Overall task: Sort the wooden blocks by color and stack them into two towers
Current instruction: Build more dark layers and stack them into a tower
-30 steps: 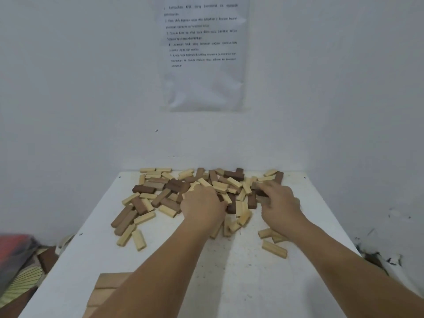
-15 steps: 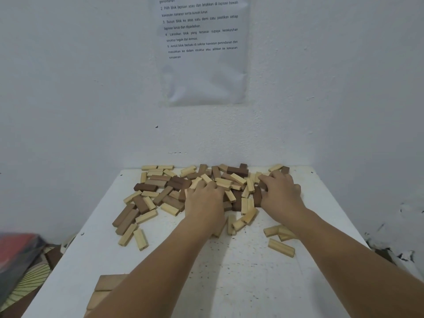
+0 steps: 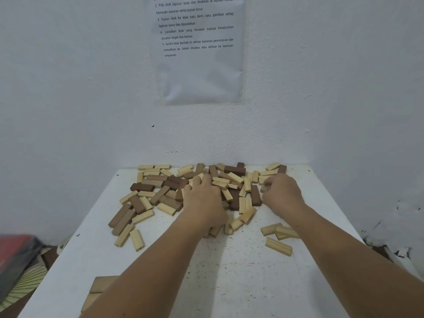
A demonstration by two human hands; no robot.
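At the near left corner of the worktop (image 3: 229, 283), a few pale blocks (image 3: 101, 288) sit together. The mixed pile of wooden blocks (image 3: 158, 182) spreads along the far edge by the wall. The left hand (image 3: 203, 200) lies on its middle, fingers curled down among the pieces. A dark block (image 3: 255, 195) lies between the hands, its long axis pointing at the wall, just left of the nearer right hand (image 3: 282, 192). Whether either hand's curled fingers grip anything, I cannot tell.
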